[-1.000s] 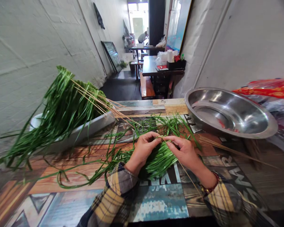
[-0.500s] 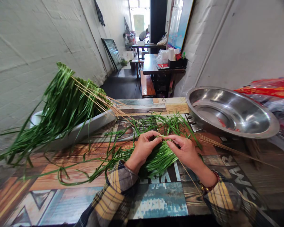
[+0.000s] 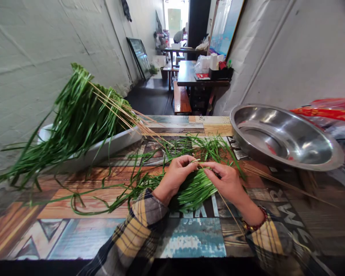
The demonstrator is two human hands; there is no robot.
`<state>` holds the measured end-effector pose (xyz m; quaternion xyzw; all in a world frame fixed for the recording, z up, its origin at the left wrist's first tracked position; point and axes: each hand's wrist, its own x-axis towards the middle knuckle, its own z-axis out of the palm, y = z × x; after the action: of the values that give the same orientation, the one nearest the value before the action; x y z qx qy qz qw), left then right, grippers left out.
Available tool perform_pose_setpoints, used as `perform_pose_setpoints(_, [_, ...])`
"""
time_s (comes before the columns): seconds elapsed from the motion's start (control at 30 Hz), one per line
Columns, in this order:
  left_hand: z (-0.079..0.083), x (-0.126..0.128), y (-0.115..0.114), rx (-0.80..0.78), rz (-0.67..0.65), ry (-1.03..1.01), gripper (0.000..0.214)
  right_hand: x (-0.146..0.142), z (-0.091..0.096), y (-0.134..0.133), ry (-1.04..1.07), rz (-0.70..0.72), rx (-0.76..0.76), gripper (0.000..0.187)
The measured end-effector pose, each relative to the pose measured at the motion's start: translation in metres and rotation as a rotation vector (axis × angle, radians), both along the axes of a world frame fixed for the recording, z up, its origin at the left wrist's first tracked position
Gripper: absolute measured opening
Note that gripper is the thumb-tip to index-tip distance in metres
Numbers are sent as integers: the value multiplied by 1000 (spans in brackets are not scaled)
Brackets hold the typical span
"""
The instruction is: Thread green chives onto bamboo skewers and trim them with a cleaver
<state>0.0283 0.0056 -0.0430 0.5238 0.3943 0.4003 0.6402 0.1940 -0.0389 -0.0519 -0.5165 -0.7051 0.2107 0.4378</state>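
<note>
My left hand (image 3: pixel 176 177) and my right hand (image 3: pixel 227 182) meet over a small bunch of green chive leaves (image 3: pixel 194 189) lying on the painted wooden table (image 3: pixel 74 230). The left fingers are closed in a pinch on the chive leaves. Pinched in the right fingers is a thin bamboo skewer (image 3: pixel 228 212), which runs back toward my right wrist. Loose chive leaves (image 3: pixel 103 199) trail to the left across the table.
A white tray (image 3: pixel 103 151) at the left holds a big heap of chives (image 3: pixel 71 122) threaded on skewers. A large steel basin (image 3: pixel 284 136) stands at the right, loose skewers (image 3: pixel 278 182) in front of it, red bags (image 3: pixel 327 111) behind. A person bends over far down the corridor.
The hands stay together on the chive bunch with only slight finger movement. The view has shifted a little, so everything sits slightly higher and to the right.
</note>
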Motion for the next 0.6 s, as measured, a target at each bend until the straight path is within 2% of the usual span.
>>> perform_pose_setpoints(0.6, [2, -1, -2, -53, -56, -7, 17, -2, -1, -2, -44, -13, 9, 21])
